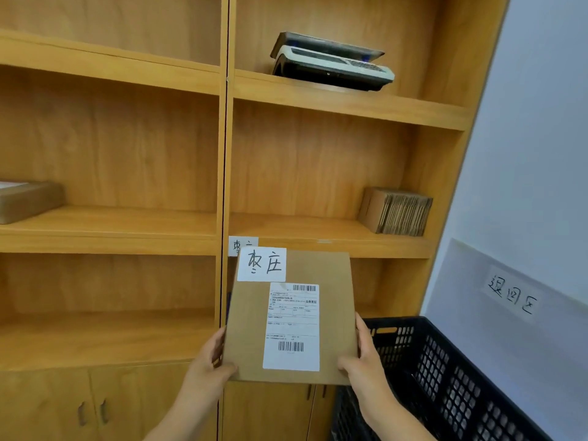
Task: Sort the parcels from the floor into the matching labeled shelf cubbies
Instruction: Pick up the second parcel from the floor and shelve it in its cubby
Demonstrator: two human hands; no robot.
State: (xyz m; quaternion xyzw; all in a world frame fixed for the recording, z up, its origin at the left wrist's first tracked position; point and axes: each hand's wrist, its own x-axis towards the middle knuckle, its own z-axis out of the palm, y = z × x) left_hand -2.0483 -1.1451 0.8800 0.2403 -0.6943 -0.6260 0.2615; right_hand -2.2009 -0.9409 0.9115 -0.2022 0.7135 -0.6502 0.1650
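A flat brown cardboard parcel (pixel 334 316) is held up in front of the wooden shelf unit (pixel 222 154). It carries a white handwritten tag at its top left and a printed shipping label in the middle. My left hand (pixel 208 367) grips its lower left edge and my right hand (pixel 362 361) grips its lower right edge. Just behind the parcel's top left corner, a white handwritten label (pixel 243 245) is stuck on the shelf edge of the right column, half hidden by the parcel.
A weighing scale (pixel 334 62) sits on the upper right shelf. A stack of flattened cartons (pixel 397 211) stands in the right cubby, a brown box (pixel 28 200) in the left one. A black plastic crate (pixel 445 377) stands at lower right below a wall sign (pixel 512 294).
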